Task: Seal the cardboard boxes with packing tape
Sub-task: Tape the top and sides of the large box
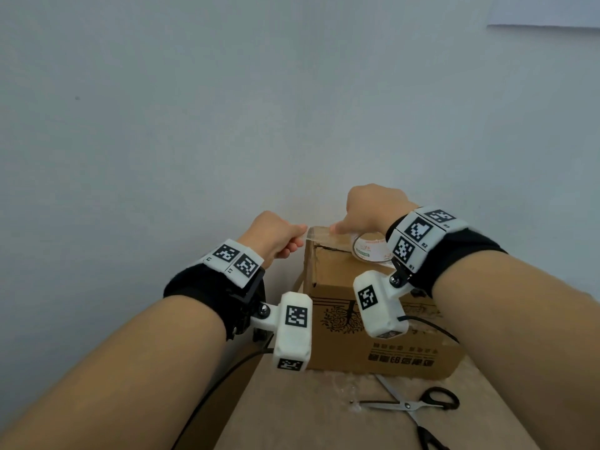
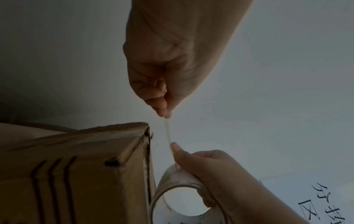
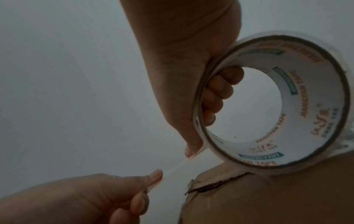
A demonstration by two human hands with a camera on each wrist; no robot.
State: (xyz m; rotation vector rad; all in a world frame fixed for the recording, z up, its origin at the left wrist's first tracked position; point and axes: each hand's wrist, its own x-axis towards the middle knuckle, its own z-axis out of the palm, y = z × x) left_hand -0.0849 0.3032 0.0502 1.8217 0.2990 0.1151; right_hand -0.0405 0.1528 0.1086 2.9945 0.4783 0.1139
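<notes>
At the centre left of the head view, the free end of the clear tape strip (image 1: pixel 313 234) is pinched between thumb and forefinger of the left hand (image 1: pixel 276 237), the other fingers curled under; the end is held just off the left edge of the cardboard box (image 1: pixel 373 323), probably so that the strip can be laid down over that edge. The strip is drawn taut, running rightward above the top of the box, which sits at the lower centre of the frame against the pale wall (image 1: pixel 194 108). A gap between the top flaps is seen near the corner, so the seam is judged not yet sealed. Further right, the tape roll (image 1: pixel 370 250) is gripped by the right hand (image 1: pixel 373 206): fingers are hooked through the core and the thumb is pressed against the strip where it leaves the roll, seemingly to brake the unwinding and keep tension. The roll is held at or just above the box top; contact cannot be told. At the lower right, scissors (image 1: pixel 418 405) lie on the table (image 1: pixel 292 417), near the box, presumably for cutting.
</notes>
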